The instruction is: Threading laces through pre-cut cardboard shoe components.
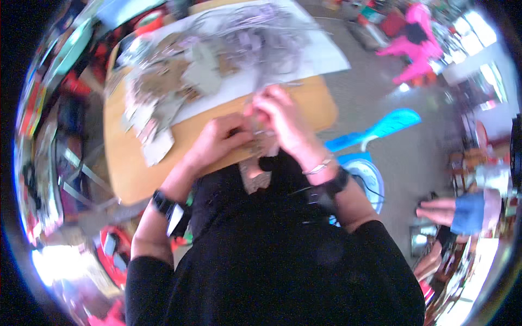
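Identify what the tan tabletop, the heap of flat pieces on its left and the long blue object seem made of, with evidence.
Tabletop: wood or wood-look laminate, apparently smooth; plain tan surface.
Flat pieces: probably matt cardboard; brown and pale grey faces, irregular outlines.
Blue object: likely plastic; uniform bright colour, though blur leaves it open.

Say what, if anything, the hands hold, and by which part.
Probably a torn cardboard piece, by its upper end, between left hand and right hand; blur hides the exact grip.

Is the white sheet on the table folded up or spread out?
Spread out: the white sheet lies broadly across the table, under purple strands.
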Available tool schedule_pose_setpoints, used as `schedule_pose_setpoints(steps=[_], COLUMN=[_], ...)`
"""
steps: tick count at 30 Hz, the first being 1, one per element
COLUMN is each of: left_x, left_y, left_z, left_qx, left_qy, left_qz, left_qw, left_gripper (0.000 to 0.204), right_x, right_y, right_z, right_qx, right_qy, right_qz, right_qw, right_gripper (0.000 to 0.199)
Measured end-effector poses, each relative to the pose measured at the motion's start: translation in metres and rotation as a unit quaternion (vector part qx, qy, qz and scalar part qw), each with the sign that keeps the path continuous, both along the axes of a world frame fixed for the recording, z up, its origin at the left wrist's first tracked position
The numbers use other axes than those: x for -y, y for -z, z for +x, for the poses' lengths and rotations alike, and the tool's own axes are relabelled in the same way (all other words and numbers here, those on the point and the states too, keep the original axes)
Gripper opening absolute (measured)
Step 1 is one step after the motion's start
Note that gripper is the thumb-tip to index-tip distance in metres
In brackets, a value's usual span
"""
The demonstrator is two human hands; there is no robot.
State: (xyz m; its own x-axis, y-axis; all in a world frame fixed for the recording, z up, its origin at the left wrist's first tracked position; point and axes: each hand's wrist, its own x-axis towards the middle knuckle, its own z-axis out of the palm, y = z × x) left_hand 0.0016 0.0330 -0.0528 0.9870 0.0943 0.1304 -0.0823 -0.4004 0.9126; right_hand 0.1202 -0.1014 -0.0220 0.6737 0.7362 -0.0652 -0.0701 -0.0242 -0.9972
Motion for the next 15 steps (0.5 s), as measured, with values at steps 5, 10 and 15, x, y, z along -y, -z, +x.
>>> schedule_pose_setpoints(steps=[5,10,15], left_x=[0.008,-0.004,-0.011], left_y=[-0.006,0.008,0.016], left_z=[0.003,0.006,0.009], left_qx=[-0.094,-0.133,-0.017], left_qy=[-0.153,-0.143,-0.125], left_qz=[-0.162,-0.196,-0.254], left_qw=[0.970,0.961,0.959], left_gripper=[0.023,0.024,0.013], right_x=[-0.008,-0.004,0.007], right_y=[-0.003,-0.014,-0.011], right_z=[-0.011,-0.016,-0.018], right_qx=[-0.080,0.048,0.292], right_qy=[-0.069,-0.097,0.103], right_qz=[0.103,0.108,0.092], right_qw=[0.989,0.988,0.946], right_gripper=[0.011,0.015,0.017])
